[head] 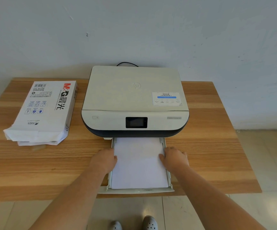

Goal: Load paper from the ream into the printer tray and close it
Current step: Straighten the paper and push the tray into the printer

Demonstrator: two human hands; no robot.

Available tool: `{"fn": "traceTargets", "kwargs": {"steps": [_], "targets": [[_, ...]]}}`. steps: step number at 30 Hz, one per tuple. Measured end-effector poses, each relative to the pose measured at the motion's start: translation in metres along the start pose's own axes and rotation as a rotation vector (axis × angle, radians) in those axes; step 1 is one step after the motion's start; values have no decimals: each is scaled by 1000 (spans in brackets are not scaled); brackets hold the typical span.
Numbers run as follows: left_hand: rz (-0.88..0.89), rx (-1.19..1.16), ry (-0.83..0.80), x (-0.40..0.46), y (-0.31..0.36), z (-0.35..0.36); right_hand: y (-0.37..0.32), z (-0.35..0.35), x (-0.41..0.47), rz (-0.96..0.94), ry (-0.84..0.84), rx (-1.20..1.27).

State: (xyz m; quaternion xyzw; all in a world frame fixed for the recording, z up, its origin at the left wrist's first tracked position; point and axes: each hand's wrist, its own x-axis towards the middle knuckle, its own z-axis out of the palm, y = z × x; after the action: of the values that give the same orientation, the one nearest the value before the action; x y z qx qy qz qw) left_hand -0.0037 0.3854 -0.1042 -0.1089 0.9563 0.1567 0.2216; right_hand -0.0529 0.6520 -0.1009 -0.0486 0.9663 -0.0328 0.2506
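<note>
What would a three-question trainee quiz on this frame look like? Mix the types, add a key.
1. True or false: the printer tray is pushed fully into the printer.
2. Where does the ream lie relative to the printer? A) on the person's left B) on the person's right C) on top of it
3. Fill in: the left hand and right hand rest at the two side edges of the ____ in the tray.

Key
1. False: the tray is pulled out, its front overhanging the table edge.
2. A
3. paper
</note>
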Motion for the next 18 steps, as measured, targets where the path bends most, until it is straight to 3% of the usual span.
{"fn": "traceTargets", "kwargs": {"steps": [10,18], "targets": [[263,70,153,-33,-8,-1,25,4,-26,-87,46,157],[321,5,215,-64,-16,24,37,18,-54,-143,114,241]]}}
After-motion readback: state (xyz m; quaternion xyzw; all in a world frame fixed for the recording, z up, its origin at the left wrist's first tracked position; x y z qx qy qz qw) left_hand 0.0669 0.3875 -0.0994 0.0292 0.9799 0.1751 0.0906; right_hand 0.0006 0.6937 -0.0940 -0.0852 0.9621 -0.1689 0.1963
